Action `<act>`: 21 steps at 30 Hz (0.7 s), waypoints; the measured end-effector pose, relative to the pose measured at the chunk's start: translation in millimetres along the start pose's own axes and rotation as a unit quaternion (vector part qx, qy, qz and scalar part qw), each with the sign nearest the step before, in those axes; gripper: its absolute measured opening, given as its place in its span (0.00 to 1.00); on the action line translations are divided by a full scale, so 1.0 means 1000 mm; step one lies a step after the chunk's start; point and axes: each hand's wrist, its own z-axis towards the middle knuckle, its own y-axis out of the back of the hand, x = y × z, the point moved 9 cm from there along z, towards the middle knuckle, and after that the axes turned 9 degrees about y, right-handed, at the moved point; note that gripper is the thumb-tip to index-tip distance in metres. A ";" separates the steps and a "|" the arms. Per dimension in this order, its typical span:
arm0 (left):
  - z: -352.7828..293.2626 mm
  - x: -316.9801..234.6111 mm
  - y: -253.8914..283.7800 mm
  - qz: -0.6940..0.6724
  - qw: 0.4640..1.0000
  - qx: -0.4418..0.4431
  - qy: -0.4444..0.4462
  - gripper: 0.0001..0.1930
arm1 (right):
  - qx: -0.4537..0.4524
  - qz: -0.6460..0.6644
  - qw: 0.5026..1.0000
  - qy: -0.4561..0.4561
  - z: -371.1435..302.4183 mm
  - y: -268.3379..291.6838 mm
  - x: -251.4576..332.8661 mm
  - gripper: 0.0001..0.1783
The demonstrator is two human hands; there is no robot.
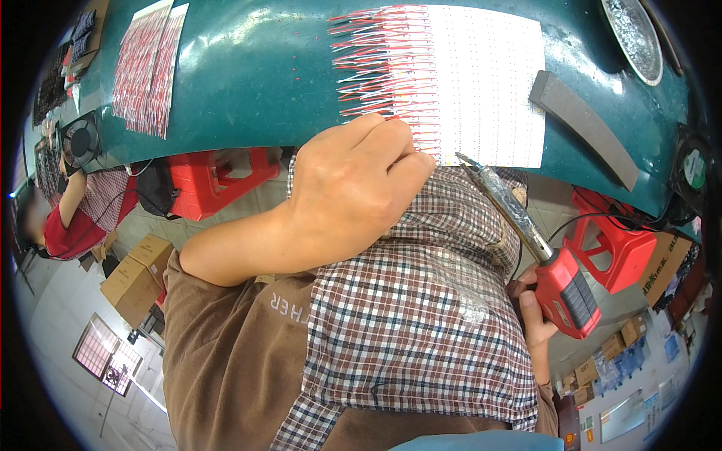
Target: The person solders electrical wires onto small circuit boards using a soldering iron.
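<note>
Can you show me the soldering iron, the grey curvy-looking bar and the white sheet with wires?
Soldering iron (530, 237): head view, on its metal shaft.
Grey bar (588, 128): head view, middle of its upper face.
White sheet (489, 86): head view, on its wire-free part.

Looks like an electronics assembly workshop, judging by the soldering gun, the white dotted panel with red and white wires along one side, and two wire-covered strips on the green desk. Includes, besides, red plastic stools, a small black fan, cardboard boxes and, at far left, a co-worker wearing a checked apron.
</note>
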 end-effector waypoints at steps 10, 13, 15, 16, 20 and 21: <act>0.004 0.001 0.010 0.010 1.000 -0.015 -0.005 0.10 | -0.050 0.083 0.995 0.017 0.021 -0.005 0.009 0.13; 0.010 0.006 0.012 -0.028 0.999 0.028 0.038 0.09 | -0.068 0.120 0.989 0.049 0.034 -0.009 0.022 0.12; 0.030 0.021 0.027 0.021 0.999 -0.022 0.020 0.08 | -0.066 0.139 0.985 0.073 0.039 -0.008 0.024 0.12; 0.041 0.031 0.036 0.070 0.995 -0.063 0.014 0.07 | -0.060 0.140 0.985 0.082 0.042 -0.010 0.026 0.12; 0.106 0.084 0.052 0.235 0.964 -0.125 0.015 0.06 | -0.082 0.158 0.979 0.099 0.049 -0.014 0.034 0.12; 0.117 0.088 0.058 0.237 0.963 -0.129 0.014 0.06 | -0.091 0.161 0.977 0.106 0.049 -0.014 0.036 0.12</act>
